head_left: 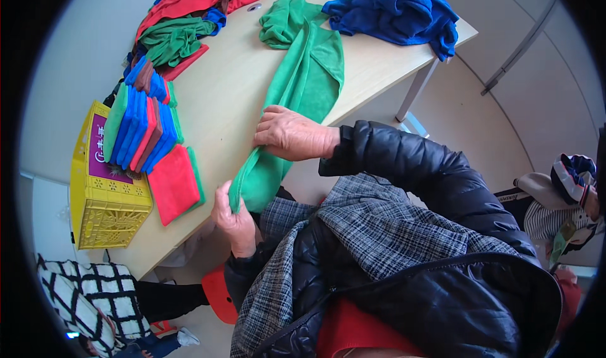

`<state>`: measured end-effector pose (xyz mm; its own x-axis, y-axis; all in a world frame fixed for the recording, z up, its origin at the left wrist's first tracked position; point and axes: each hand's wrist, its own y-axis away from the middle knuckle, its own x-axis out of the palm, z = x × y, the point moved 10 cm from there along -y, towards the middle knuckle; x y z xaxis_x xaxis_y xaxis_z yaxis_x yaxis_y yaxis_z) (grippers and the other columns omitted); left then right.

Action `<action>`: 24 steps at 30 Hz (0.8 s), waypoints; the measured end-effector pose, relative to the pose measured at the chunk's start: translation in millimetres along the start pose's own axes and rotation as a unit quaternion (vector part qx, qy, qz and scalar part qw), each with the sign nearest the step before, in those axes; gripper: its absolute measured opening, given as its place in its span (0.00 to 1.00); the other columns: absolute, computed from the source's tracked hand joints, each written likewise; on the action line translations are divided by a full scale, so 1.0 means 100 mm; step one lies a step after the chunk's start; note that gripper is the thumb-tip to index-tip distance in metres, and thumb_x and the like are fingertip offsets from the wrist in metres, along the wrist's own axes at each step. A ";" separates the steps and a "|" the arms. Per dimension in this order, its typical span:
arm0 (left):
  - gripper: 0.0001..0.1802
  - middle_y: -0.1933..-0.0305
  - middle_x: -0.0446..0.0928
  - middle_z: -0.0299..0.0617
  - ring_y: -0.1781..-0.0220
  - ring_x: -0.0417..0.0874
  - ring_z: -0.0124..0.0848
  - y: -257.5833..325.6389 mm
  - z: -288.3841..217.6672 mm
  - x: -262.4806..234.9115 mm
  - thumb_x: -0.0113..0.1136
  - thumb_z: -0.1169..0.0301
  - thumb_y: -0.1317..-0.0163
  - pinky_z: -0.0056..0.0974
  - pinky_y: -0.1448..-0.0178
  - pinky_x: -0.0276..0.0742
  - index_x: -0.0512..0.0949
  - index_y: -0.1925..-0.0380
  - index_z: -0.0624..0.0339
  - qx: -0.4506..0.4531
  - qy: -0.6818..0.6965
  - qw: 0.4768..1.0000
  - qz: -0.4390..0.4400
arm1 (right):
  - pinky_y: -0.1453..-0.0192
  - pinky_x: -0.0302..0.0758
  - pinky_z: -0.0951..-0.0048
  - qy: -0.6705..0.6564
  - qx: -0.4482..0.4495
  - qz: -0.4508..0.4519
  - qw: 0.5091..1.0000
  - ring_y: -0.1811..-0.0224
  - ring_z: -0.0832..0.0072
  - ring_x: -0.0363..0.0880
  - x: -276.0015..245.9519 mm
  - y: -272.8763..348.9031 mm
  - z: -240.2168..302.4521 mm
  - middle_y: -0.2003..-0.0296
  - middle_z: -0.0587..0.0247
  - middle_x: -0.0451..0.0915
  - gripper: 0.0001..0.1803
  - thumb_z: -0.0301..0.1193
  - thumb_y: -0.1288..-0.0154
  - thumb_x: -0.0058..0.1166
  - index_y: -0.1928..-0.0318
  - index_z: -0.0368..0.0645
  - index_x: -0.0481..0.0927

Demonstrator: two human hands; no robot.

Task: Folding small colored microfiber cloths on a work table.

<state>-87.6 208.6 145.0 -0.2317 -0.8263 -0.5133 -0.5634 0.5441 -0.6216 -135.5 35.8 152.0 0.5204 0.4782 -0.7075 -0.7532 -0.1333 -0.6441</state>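
Observation:
A long green towel [309, 74] stretches from the far part of the table toward me, loosely gathered lengthwise, and its near end hangs past the front edge. My left hand [232, 222] pinches that near end, thumb over the cloth. Farther up, my right hand [293, 134] is closed around the gathered edge, its fingertips partly hidden by the hand itself. To the left, folded red and green towels [173, 184] lie flat. Beside them stands a row of folded towels [142, 127] in blue, red, brown and green.
A yellow plastic crate [113, 216] stands at the table's left end. Crumpled mixed towels [173, 39] are heaped at the far left, a blue towel heap [398, 11] at the far right. Other people are at lower left [113, 295] and right [555, 213].

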 end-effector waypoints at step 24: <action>0.23 0.52 0.79 0.52 0.53 0.81 0.35 0.03 0.86 -1.88 0.53 0.61 0.25 0.39 0.45 0.76 0.76 0.50 0.77 -0.194 0.071 0.916 -0.344 | 0.49 0.75 0.59 0.256 0.175 -0.055 0.949 0.57 0.61 0.81 -0.88 0.75 -2.51 0.68 0.63 0.84 0.03 0.30 0.42 0.60 0.67 0.49 0.83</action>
<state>22.3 378.0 188.1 0.1991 -0.9798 0.0203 -0.8478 -0.1826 -0.4979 -136.6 -234.0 93.2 0.6628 -0.0241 -0.7484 -0.7243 0.2328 -0.6490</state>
